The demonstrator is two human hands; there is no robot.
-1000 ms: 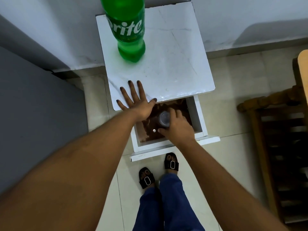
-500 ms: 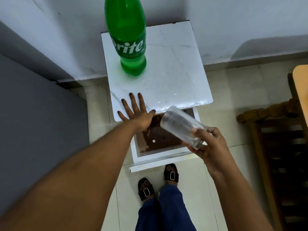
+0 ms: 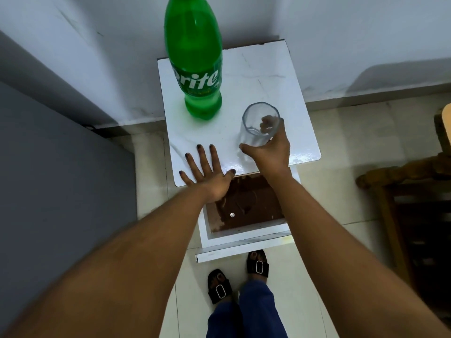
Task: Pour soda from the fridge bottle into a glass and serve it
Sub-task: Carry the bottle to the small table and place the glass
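A tall green soda bottle (image 3: pixel 195 69) stands upright at the back left of a small white table (image 3: pixel 263 76); its cap is out of view. A clear empty glass (image 3: pixel 258 123) stands upright on the table to the right of the bottle, and my right hand (image 3: pixel 268 152) is wrapped around its lower part. My left hand (image 3: pixel 205 172) lies flat on the table's near left corner, fingers spread, holding nothing.
Below the tabletop an open drawer (image 3: pixel 246 208) with a brown bottom sticks out toward my feet (image 3: pixel 239 276). A grey appliance side (image 3: pixel 56 179) fills the left. A wooden chair (image 3: pixel 410 191) stands at the right. White walls close the back.
My right hand lifted the glass out of the drawer, turned it upright and brought it onto the tabletop beside the bottle. The left hand stayed flat on the table.
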